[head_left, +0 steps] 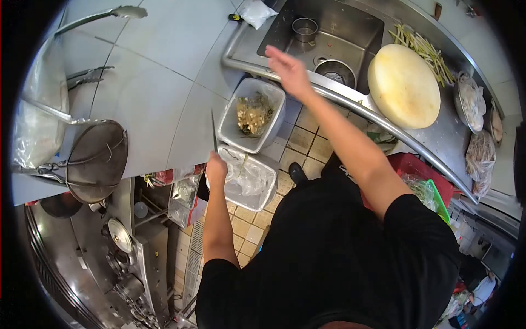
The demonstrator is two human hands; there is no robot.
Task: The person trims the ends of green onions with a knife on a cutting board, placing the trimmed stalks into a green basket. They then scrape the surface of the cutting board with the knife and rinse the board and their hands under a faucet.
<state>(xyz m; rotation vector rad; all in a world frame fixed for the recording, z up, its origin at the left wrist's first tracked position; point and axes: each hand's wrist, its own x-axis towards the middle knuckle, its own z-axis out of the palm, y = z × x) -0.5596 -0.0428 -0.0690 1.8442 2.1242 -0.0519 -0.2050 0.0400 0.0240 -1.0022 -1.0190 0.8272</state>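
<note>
My left hand (217, 168) is closed around the handle of a knife (213, 130), whose thin blade points away from me, seen nearly edge-on. Beside it stands a pale plastic bin (223, 124) with brown and yellowish scraps (253, 116) inside. A second white bin (269, 191), lined with clear plastic, is just below that hand. My right hand (289, 71) is held out with fingers stretched, holding nothing, in front of the steel sink (350, 24). Two metal pots, a smaller one (304, 29) and a larger one (335, 73), sit in the sink.
On the steel counter at right are a round cutting board (404, 86), long green stalks (424, 52) and bagged food (479, 159). A wire strainer (97, 162) and tongs (101, 16) are at left. A red crate (402, 170) stands under the counter; a person (482, 285) is at lower right.
</note>
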